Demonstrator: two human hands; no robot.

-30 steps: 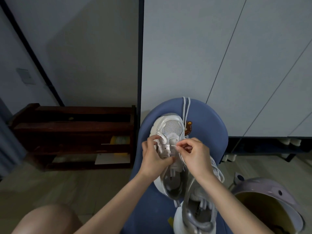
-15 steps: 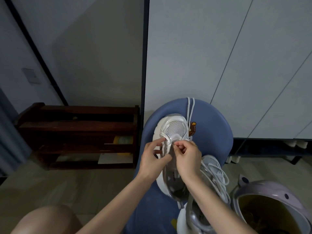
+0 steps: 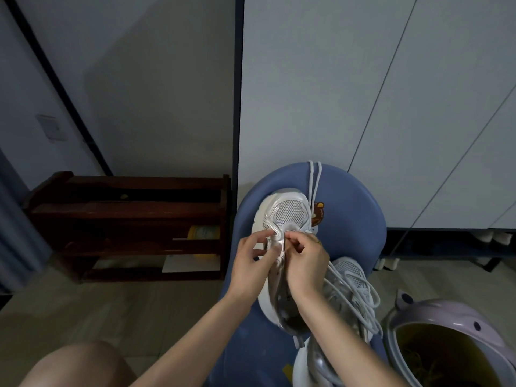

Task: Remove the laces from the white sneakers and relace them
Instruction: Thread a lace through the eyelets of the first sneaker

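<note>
A white mesh-toed sneaker (image 3: 287, 213) lies on a blue stool (image 3: 351, 219), toe pointing away from me. My left hand (image 3: 251, 263) grips its left side by the lowest eyelets. My right hand (image 3: 304, 261) pinches the lace at the tongue, near the toe. Two strands of white lace (image 3: 314, 180) run from the toe over the stool's far edge. The second white sneaker (image 3: 349, 286) lies to the right under my right forearm, its lace in loose loops.
A dark wooden shoe rack (image 3: 125, 224) stands to the left against the wall. A lilac bin (image 3: 446, 342) with ears sits at the lower right. White cabinet doors (image 3: 363, 93) rise behind the stool. My knee (image 3: 75, 364) shows at the lower left.
My right hand has moved left and toward the toe, closing in beside my left hand at the lowest eyelets. The second sneaker is more exposed on the right.
</note>
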